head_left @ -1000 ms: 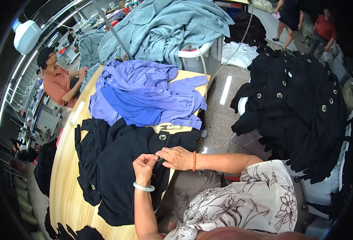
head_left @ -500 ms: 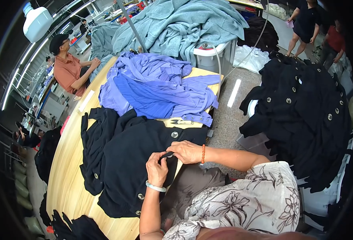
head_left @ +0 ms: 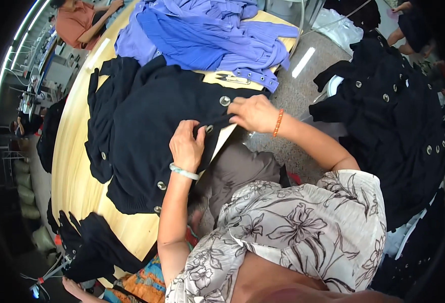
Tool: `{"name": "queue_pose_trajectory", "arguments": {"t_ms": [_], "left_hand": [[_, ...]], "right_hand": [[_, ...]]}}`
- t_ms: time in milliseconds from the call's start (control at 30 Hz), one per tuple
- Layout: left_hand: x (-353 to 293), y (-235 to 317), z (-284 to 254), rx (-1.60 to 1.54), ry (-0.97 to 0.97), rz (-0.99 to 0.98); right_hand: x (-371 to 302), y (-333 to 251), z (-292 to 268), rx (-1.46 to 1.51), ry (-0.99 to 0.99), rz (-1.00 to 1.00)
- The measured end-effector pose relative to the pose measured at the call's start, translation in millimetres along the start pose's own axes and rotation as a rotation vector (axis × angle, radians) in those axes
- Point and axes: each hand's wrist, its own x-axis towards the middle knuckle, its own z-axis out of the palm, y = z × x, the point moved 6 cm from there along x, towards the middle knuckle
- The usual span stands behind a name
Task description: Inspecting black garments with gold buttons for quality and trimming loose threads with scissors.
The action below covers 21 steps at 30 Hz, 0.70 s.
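A black knitted garment [head_left: 146, 116] with large shiny buttons lies spread on the pale wooden table [head_left: 73, 146]. Its buttoned edge runs along the table side nearest me. My left hand [head_left: 186, 146], with a pale bangle at the wrist, is closed on that edge beside a button [head_left: 210, 129]. To its right, my right hand [head_left: 255, 114], wearing an orange bead bracelet, pinches the same edge close to another button [head_left: 225, 101]. The strip between them is pulled fairly straight. Its part under my fingertips is hidden.
Thread snips [head_left: 232, 79] lie beyond the black garment, by a heap of purple garments [head_left: 182, 35]. More black buttoned garments are piled at the right [head_left: 379, 126]. At the lower left, another person's hand [head_left: 73, 289] is near a black garment [head_left: 98, 247]. A seated person [head_left: 78, 22] is far left.
My hands have moved apart, the right one going rightward along the garment's edge, and the strip between them has lengthened. The view has tilted down, bringing another person's arm into sight.
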Motion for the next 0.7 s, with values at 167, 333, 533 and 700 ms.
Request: {"name": "queue_pose_trajectory", "arguments": {"t_ms": [167,333,533,700], "left_hand": [[29.9,46.6,3.2,-0.017,0.08,0.236],[53.7,34.1,64.9,0.038,-0.103,0.113],[56.8,24.0,78.1,-0.134,-0.336,-0.137],[58.0,13.2,71.8,-0.418,-0.249,-0.254]], "right_hand": [[-7.7,7.3,-6.9,-0.003,0.074,-0.01],[-7.2,-5.1,2.1,-0.099,0.133,-0.053],[-23.2,10.3,7.6,-0.046,0.134,0.018],[-13.4,2.7,-8.1,0.046,0.152,-0.002]]}}
